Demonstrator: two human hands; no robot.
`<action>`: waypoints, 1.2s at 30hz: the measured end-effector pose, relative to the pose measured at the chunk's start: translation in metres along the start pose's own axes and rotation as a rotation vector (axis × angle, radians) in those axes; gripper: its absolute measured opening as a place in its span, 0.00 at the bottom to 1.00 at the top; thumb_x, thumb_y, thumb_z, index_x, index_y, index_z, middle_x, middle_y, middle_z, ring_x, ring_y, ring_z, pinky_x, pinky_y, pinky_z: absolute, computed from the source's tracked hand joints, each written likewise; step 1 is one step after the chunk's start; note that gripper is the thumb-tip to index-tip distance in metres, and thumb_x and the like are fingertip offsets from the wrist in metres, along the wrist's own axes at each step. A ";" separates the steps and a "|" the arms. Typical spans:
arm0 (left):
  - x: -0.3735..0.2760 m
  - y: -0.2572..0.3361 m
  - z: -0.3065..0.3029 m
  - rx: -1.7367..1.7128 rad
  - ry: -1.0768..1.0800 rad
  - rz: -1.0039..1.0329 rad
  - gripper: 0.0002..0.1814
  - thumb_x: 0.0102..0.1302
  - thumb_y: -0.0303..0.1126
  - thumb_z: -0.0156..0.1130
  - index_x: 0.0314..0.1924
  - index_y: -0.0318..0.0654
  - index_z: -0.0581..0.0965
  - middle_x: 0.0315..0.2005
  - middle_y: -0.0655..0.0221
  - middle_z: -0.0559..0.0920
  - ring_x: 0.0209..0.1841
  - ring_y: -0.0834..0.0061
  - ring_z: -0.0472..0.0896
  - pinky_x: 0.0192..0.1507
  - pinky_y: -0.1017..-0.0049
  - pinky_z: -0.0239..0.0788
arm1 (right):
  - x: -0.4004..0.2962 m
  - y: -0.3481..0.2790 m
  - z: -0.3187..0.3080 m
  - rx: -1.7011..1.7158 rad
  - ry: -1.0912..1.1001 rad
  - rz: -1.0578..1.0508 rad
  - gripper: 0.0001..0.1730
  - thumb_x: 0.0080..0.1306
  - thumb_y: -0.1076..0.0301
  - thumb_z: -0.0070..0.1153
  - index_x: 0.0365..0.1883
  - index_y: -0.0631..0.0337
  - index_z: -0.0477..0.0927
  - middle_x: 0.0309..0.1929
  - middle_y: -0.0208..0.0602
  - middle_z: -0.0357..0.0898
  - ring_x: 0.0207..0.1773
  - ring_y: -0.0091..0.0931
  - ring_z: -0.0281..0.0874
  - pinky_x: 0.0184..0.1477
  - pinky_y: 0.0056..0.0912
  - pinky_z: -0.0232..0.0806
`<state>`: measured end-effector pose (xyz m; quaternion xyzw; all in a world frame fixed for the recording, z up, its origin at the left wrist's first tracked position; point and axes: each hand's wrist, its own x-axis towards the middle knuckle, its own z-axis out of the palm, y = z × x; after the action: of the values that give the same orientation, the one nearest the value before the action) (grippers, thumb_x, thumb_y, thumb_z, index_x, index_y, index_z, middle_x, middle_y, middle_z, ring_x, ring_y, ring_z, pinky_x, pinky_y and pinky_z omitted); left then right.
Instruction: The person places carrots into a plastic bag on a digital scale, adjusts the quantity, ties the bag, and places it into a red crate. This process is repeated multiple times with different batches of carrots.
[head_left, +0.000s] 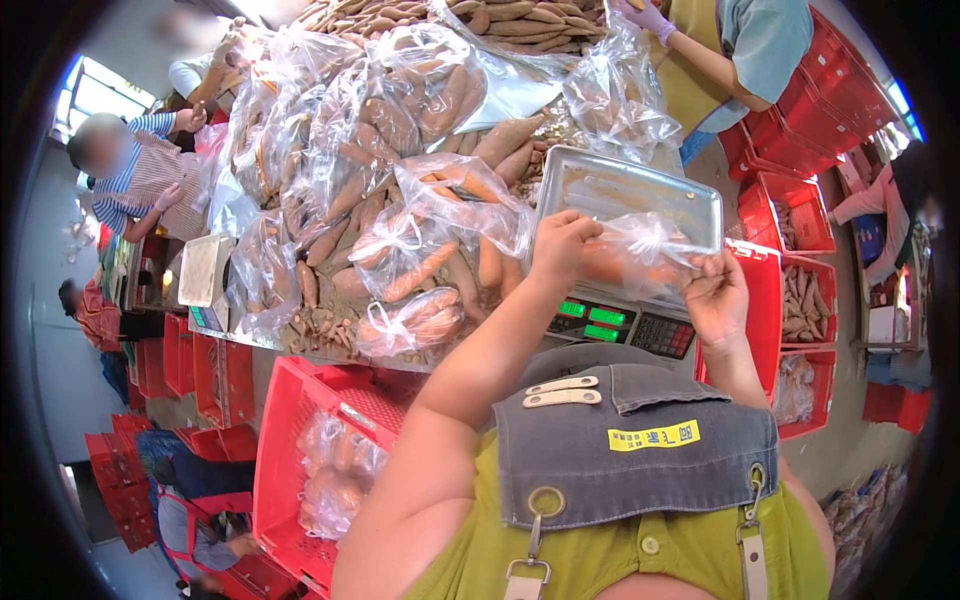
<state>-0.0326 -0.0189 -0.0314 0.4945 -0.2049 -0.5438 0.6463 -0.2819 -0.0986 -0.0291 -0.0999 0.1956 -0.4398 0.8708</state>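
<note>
A clear plastic bag of orange-skinned sweet potatoes (626, 259), gathered in a knot at its top, is over the front of the metal tray (637, 169) of a digital scale. At the bag's left end, my left hand (561, 244) has its fingers closed on the plastic. My right hand (716, 292) pinches a pulled-out end of the plastic at the right. Below the bag, the scale's green display (596, 315) is lit beside its keypad (664, 335). Whether the tray carries the bag's weight, I cannot tell.
Tied bags (409, 322) and loose sweet potatoes (328, 244) crowd the table on the left. A red crate (274, 450) with bagged produce stands below the table edge. More red crates (806, 300) stand right. Co-workers are around, one in a yellow apron (682, 67) across the table.
</note>
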 end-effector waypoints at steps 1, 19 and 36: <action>-0.011 0.010 0.008 -0.113 -0.057 0.045 0.06 0.59 0.26 0.58 0.33 0.29 0.79 0.29 0.65 0.81 0.32 0.77 0.78 0.36 0.77 0.71 | -0.004 0.000 0.016 -0.035 -0.126 -0.029 0.13 0.72 0.65 0.43 0.41 0.62 0.78 0.38 0.38 0.81 0.46 0.31 0.78 0.59 0.43 0.67; 0.027 0.032 -0.023 0.814 -0.211 0.200 0.11 0.55 0.34 0.71 0.33 0.33 0.85 0.24 0.65 0.85 0.27 0.77 0.80 0.35 0.73 0.72 | 0.000 -0.002 0.043 -1.049 -0.455 0.067 0.08 0.51 0.78 0.52 0.31 0.63 0.73 0.35 0.28 0.69 0.36 0.21 0.67 0.36 0.19 0.58; -0.004 0.006 0.028 0.609 -0.089 0.501 0.08 0.61 0.34 0.63 0.36 0.37 0.82 0.33 0.63 0.84 0.39 0.69 0.82 0.43 0.65 0.74 | -0.031 0.011 0.087 -1.347 -0.447 -0.563 0.12 0.59 0.80 0.55 0.42 0.63 0.77 0.50 0.38 0.74 0.58 0.30 0.69 0.61 0.33 0.58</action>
<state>-0.0540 -0.0273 -0.0131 0.5745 -0.4988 -0.3045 0.5731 -0.2533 -0.0675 0.0538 -0.7423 0.2076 -0.4001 0.4958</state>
